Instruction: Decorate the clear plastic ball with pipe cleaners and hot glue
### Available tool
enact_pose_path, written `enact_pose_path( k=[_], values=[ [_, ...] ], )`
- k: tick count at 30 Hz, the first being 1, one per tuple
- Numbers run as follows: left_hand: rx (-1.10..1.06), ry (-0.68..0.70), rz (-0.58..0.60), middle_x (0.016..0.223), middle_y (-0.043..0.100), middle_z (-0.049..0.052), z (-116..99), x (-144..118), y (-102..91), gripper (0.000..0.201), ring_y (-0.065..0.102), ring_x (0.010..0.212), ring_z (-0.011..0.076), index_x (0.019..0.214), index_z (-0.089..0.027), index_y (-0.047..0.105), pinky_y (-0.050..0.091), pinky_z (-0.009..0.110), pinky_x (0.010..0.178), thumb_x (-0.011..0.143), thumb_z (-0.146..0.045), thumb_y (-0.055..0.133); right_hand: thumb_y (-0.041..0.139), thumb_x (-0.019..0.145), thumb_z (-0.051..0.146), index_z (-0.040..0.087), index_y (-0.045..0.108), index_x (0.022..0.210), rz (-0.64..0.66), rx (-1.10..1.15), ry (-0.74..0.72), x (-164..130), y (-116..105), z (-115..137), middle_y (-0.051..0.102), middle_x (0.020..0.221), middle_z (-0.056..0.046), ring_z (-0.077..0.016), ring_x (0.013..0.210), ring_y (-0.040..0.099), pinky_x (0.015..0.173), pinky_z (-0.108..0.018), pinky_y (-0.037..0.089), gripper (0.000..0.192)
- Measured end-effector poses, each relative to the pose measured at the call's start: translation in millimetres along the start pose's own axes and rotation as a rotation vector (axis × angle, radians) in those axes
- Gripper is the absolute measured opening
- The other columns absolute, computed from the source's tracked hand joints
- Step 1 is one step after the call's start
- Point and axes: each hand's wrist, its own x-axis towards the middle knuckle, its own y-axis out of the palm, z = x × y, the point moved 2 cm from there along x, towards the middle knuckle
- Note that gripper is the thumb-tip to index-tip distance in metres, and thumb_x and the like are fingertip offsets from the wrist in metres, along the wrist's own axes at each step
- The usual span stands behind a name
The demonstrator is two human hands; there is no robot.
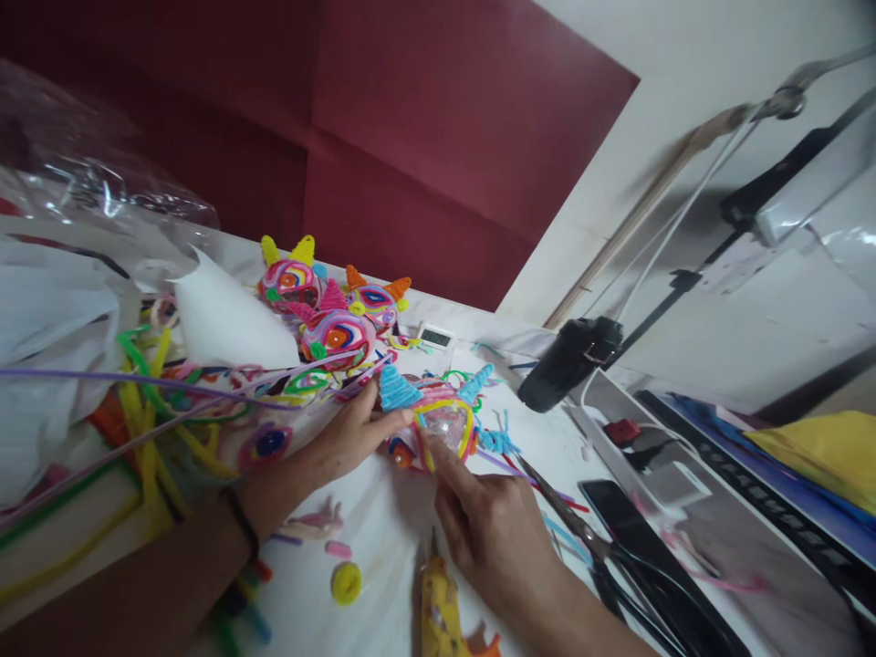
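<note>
A horned pipe-cleaner figure [438, 411] with blue horns, a clear shiny middle and a yellow border lies in front of me. My left hand [356, 429] grips its left side, thumb on the front and the other fingers mostly hidden behind. My right hand [489, 511] touches its lower yellow border with a stretched index finger. The other right fingers curl below, with no object visible in them. Just under that hand lies a yellow glue-pen-like tool [440, 602] with a pointed metal tip. Black-handled scissors [595, 543] rest to the right.
Several similar horned figures [338, 338] stand at the back beside a small digital timer [435, 337]. Loose pipe cleaners [154, 438] crowd the left. A yellow ring [346, 582] sits in front. Rightward are a phone [616, 511], a white box [643, 456] and a hanging black cylinder [568, 365].
</note>
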Motion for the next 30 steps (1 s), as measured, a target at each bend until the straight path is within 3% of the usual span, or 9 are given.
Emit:
enact_pose_path(
  k=[9, 17, 25, 30],
  values=[
    [0.030, 0.000, -0.017, 0.135, 0.063, 0.010, -14, -2, 9.8, 0.062, 0.059, 0.124, 0.0319, 0.133, -0.020, 0.046, 0.045, 0.048, 0.109, 0.077, -0.038, 0.067, 0.045, 0.079, 0.010, 0.007, 0.064, 0.128, -0.028, -0.007, -0.013, -2, -2, 1, 0.070, 0.053, -0.002, -0.0136, 0.037, 0.058, 0.043, -0.026, 0.029, 0.053],
    [0.103, 0.014, -0.090, 0.125, 0.068, 0.009, -25, 1, 13.8, 0.052, 0.059, 0.122, 0.0331, 0.120, -0.021, 0.056, 0.043, 0.051, 0.111, 0.071, -0.032, 0.067, 0.049, 0.080, 0.011, 0.007, 0.065, 0.127, -0.011, -0.031, -0.017, -4, -3, -1, 0.067, 0.052, -0.001, -0.0130, 0.037, 0.055, 0.045, -0.027, 0.026, 0.050],
    [0.112, 0.044, -0.065, 0.130, 0.066, 0.008, -31, 2, 14.8, 0.052, 0.059, 0.123, 0.0317, 0.123, -0.021, 0.057, 0.042, 0.050, 0.112, 0.072, -0.030, 0.066, 0.041, 0.092, 0.007, 0.006, 0.068, 0.117, -0.178, -0.013, -0.130, -14, 0, -5, 0.062, 0.053, 0.001, -0.0120, 0.038, 0.048, 0.046, -0.029, 0.027, 0.037],
    [0.127, -0.017, -0.090, 0.128, 0.067, 0.011, -28, 1, 13.4, 0.051, 0.060, 0.121, 0.0330, 0.119, -0.018, 0.056, 0.044, 0.051, 0.109, 0.071, -0.034, 0.066, 0.043, 0.094, 0.006, 0.005, 0.065, 0.120, -0.229, -0.038, -0.181, -19, 4, -8, 0.059, 0.055, 0.002, -0.0124, 0.043, 0.046, 0.047, -0.029, 0.029, 0.034]
  ],
)
